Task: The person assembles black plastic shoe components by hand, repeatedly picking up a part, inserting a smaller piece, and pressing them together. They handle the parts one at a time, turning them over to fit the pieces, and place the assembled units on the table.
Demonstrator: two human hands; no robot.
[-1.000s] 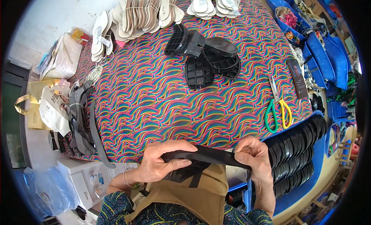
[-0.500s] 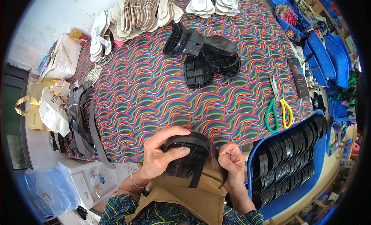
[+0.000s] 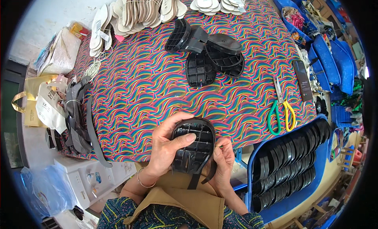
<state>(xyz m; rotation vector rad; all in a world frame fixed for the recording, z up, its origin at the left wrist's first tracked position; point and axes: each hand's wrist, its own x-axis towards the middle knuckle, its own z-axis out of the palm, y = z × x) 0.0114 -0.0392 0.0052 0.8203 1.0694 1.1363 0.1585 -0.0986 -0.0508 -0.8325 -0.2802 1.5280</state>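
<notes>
My left hand [image 3: 162, 147] grips a black shoe-sole piece [image 3: 199, 150] by its left side, thumb pressed on its hollow, gridded underside. A thin black strip [image 3: 210, 173] runs round the rim of the piece, and its loose end hangs down at the right. With closed fingers, my right hand [image 3: 223, 160] pinches this strip against the right edge. The piece is held up near the table's front edge, above my brown apron [image 3: 185, 203]. Farther back on the patterned tabletop [image 3: 138, 99] lie several similar black sole pieces [image 3: 200, 69], some overlapping.
Scissors [image 3: 280, 105] with green and yellow handles lie at the right, beside a phone [image 3: 302, 80]. A blue crate [image 3: 321, 189] holds rows of black pieces. Bundled insoles [image 3: 138, 10] line the back edge. Black strips [image 3: 76, 118] hang at the left, near a white bag [image 3: 51, 107].
Both hands have lifted the sole piece away from my body, and its gridded underside now shows more fully. My right hand has shifted slightly left along with the strip.
</notes>
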